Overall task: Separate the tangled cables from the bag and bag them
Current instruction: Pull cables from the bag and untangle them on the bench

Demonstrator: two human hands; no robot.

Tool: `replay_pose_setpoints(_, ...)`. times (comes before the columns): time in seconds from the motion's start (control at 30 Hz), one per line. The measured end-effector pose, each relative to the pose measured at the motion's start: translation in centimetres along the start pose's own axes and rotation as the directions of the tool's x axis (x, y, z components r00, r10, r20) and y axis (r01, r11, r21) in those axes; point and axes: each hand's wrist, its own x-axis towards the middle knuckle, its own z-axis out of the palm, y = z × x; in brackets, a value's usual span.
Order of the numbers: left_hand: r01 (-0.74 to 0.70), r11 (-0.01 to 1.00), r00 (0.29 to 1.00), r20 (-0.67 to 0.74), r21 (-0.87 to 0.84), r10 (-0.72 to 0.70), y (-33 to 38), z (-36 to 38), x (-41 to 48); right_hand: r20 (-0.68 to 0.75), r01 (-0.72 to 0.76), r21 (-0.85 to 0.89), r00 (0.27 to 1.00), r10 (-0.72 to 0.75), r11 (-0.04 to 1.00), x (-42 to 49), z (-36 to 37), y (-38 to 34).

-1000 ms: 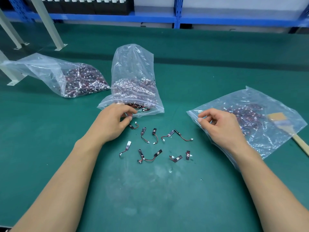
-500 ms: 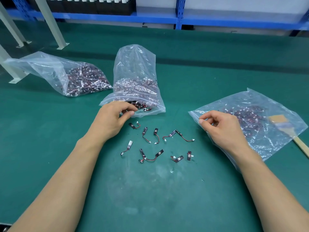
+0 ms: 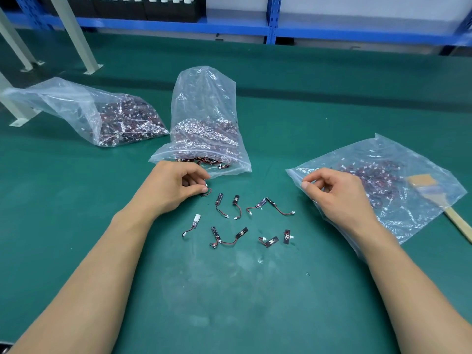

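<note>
An upright clear bag [image 3: 204, 103] in the middle holds a tangled mass of small black-and-red cables. Its open mouth lies on the green mat. Several separated cables [image 3: 240, 221] lie loose on the mat just in front of it. My left hand [image 3: 173, 187] is below the bag's mouth, with its curled fingers and thumb pinching one small cable [image 3: 208, 192] on the mat. My right hand [image 3: 337, 198] pinches the near left edge of a flat clear bag [image 3: 398, 159] on the right, which holds a thin layer of cables.
A third clear bag [image 3: 84, 108] full of cables lies at the back left. A wooden-handled brush [image 3: 449, 213] rests on the right bag's far side. Grey frame legs [image 3: 74, 34] stand at the back left. Blue shelving [image 3: 270, 26] runs along the far edge.
My left hand has dropped from the middle bag's mouth onto the nearest loose cable. My right hand has kept its hold on the right bag's edge.
</note>
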Motion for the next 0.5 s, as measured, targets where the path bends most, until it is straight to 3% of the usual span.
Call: replay_pose_setpoints(0.5,-0.012,0.999,0.998,-0.056,-0.036,0.010,0.30,-0.34,-0.28,-0.033,0.050,0.010,0.998,-0.050,0.999,-0.12,-0.13,-0.44)
